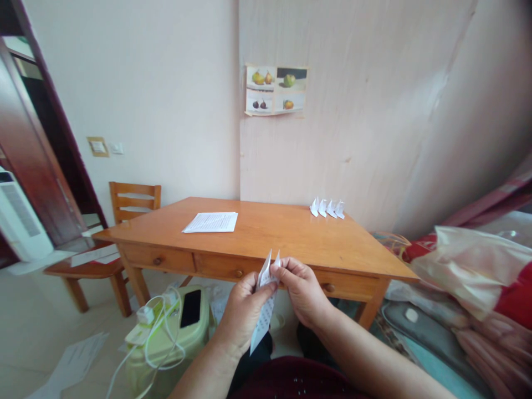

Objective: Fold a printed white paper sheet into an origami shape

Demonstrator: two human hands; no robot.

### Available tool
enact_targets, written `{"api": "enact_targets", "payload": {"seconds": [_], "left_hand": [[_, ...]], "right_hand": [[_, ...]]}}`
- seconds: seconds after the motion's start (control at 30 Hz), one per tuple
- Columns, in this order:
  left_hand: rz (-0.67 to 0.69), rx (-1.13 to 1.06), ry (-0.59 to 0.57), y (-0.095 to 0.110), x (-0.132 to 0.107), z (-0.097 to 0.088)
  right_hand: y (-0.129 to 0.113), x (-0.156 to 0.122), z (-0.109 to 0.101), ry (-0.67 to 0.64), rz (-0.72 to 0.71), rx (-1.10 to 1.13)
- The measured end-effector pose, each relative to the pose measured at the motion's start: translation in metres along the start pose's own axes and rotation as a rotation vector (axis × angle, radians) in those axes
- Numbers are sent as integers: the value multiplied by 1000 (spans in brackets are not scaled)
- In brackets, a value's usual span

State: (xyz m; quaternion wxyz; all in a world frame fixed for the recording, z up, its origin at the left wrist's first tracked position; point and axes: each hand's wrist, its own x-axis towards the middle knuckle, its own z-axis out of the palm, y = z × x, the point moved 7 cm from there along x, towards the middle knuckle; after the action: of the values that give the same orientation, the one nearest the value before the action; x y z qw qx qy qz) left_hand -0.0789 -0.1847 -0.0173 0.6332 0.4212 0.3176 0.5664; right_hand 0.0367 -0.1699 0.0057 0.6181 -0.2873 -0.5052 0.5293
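Head view: left fingers [261, 295] and right fingers [286, 274] pinch folded printed paper [262, 320] between them, near its top.

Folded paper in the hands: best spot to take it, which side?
Probably pinch the folded paper by its lower end, across the flat faces, from below: that end sticks out downward, while the left hand and right hand occupy the upper part.

- home, lived-in room
- wooden table [274, 221] with drawers [174, 262], slatted chair [135, 201]
- fruit pictures [276, 90] on wall [187, 111]
- phone [190, 308] on green box [198, 334]
- pink cloth [492, 352] heaped right
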Motion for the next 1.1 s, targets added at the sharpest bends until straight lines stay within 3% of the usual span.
{"api": "enact_targets", "payload": {"seconds": [1.1], "left_hand": [[-17,35,-16,-10,-2,0]], "right_hand": [[3,-1,0,112,57,189]]}}
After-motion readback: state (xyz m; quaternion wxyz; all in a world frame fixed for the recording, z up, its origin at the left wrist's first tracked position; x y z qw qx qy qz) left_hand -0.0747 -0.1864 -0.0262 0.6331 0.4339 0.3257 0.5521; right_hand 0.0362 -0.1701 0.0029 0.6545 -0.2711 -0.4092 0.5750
